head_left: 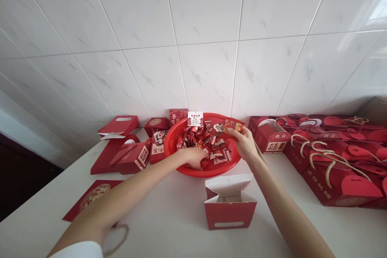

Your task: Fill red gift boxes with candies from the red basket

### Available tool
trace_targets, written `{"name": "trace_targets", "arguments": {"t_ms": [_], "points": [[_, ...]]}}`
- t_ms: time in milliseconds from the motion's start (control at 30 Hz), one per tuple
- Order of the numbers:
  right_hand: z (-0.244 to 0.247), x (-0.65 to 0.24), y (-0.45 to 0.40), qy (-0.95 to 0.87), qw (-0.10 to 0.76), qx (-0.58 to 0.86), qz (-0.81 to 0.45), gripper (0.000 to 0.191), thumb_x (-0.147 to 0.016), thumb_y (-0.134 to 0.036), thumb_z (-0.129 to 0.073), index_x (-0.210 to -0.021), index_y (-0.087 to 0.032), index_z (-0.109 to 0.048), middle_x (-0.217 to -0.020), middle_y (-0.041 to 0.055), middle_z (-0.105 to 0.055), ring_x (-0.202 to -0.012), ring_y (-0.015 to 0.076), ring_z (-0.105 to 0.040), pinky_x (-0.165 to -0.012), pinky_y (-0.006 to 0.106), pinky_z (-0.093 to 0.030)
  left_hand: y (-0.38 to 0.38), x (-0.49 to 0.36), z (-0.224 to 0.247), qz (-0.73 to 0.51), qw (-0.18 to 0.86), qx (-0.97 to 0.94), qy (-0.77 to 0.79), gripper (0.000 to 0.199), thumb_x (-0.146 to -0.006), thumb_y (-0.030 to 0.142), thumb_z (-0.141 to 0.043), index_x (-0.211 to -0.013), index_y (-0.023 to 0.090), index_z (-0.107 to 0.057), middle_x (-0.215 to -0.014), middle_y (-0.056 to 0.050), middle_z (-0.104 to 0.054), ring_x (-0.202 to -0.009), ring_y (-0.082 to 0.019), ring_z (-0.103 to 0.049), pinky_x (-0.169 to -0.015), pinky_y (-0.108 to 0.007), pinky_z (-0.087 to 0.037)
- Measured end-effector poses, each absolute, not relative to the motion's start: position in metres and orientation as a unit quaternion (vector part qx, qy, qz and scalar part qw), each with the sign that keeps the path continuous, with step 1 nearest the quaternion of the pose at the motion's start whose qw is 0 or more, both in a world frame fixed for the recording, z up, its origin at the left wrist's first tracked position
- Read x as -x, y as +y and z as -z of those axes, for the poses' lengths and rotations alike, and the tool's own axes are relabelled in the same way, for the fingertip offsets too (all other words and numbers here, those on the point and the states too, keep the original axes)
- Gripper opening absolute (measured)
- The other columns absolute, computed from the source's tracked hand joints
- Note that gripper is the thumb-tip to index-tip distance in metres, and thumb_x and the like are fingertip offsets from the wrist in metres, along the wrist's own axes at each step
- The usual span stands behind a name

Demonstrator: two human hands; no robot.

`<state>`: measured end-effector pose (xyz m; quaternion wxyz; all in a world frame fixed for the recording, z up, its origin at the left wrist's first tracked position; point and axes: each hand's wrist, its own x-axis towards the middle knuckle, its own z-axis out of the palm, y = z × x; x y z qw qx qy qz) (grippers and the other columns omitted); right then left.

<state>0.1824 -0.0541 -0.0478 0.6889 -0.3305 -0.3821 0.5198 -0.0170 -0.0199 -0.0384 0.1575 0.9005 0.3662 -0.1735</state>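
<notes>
A red plastic basket (173, 139) holds a pile of red-wrapped candies (193, 135) and small packets. My left hand (195, 158) reaches into its near side. The fingers curl down among the wrappers, and what they grip is partly hidden. At the basket's right rim, my right hand (244, 141) pinches a red snack packet (235, 124) with gold print. On the table in front of the basket stands a red gift box (230, 214) with its white-lined top open.
Closed red gift boxes with rope handles (329, 181) crowd the right side. More red boxes (128, 157) stand at the left, near a flat red card piece (90, 195) and a rope loop (121, 240). A white tiled wall (208, 76) rises behind the white table (169, 217).
</notes>
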Motion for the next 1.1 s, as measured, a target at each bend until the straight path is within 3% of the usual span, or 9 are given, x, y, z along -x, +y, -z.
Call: {"name": "trace_targets", "arguments": {"t_ms": [67, 167, 433, 633, 867, 1100], "points": [[0.047, -0.182, -0.055, -0.378, 0.688, 0.333, -0.522, 0.026, -0.062, -0.035, -0.086, -0.080, -0.020, -0.074, -0.084, 0.0055, -0.077, -0.077, 0.0239, -0.073, -0.076, 0.038, -0.059, -0.022, 0.011, 0.043, 0.203, 0.123, -0.895, 0.377, 0.037, -0.064, 0.020, -0.077, -0.101, 0.021, -0.075, -0.095, -0.009, -0.075, -0.082, -0.027, -0.068, -0.063, -0.029, -0.047], [0.047, -0.182, -0.056, -0.376, 0.691, 0.328, -0.523, 0.026, -0.063, -0.034, -0.085, -0.081, -0.020, -0.074, -0.087, 0.0055, -0.078, -0.079, 0.0239, -0.073, -0.078, 0.038, -0.058, -0.015, 0.009, 0.041, 0.206, 0.160, -0.886, 0.383, 0.042, -0.062, 0.013, -0.076, -0.103, 0.021, -0.075, -0.091, -0.006, -0.074, -0.081, -0.025, -0.067, -0.061, -0.027, -0.045], [0.046, -0.182, -0.056, -0.377, 0.691, 0.336, -0.517, 0.025, -0.063, -0.034, -0.085, -0.081, -0.019, -0.075, -0.086, 0.0053, -0.077, -0.079, 0.0233, -0.072, -0.078, 0.037, -0.057, -0.003, 0.022, 0.032, -0.010, 0.244, -0.869, 0.430, 0.061, -0.070, 0.022, -0.078, -0.129, 0.019, -0.064, -0.089, -0.001, -0.070, -0.085, -0.023, -0.066, -0.074, -0.027, -0.048], [0.046, -0.181, -0.057, -0.380, 0.693, 0.337, -0.512, 0.026, -0.062, -0.035, -0.085, -0.080, -0.020, -0.075, -0.086, 0.0049, -0.078, -0.078, 0.0236, -0.072, -0.076, 0.036, -0.058, -0.007, 0.019, 0.036, 0.012, 0.171, -0.912, 0.373, 0.049, -0.069, 0.013, -0.074, -0.118, 0.019, -0.073, -0.117, -0.009, -0.069, -0.108, -0.027, -0.063, -0.091, -0.029, -0.047], [0.047, -0.182, -0.057, -0.390, 0.687, 0.335, -0.514, 0.025, -0.064, -0.032, -0.084, -0.083, -0.019, -0.075, -0.086, 0.0049, -0.078, -0.079, 0.0218, -0.072, -0.077, 0.033, -0.057, -0.018, 0.003, 0.047, 0.179, 0.207, -0.926, 0.261, 0.042, -0.075, 0.017, -0.068, -0.115, 0.028, -0.075, -0.096, -0.002, -0.076, -0.077, -0.019, -0.065, -0.064, -0.024, -0.045], [0.047, -0.182, -0.057, -0.388, 0.687, 0.338, -0.512, 0.025, -0.063, -0.033, -0.084, -0.082, -0.019, -0.075, -0.087, 0.0051, -0.078, -0.080, 0.0227, -0.073, -0.078, 0.034, -0.057, -0.021, 0.003, 0.044, 0.187, 0.158, -0.918, 0.311, 0.011, -0.074, 0.021, -0.068, -0.082, 0.021, -0.076, -0.082, -0.005, -0.074, -0.067, -0.019, -0.061, -0.058, -0.026, -0.040]]}}
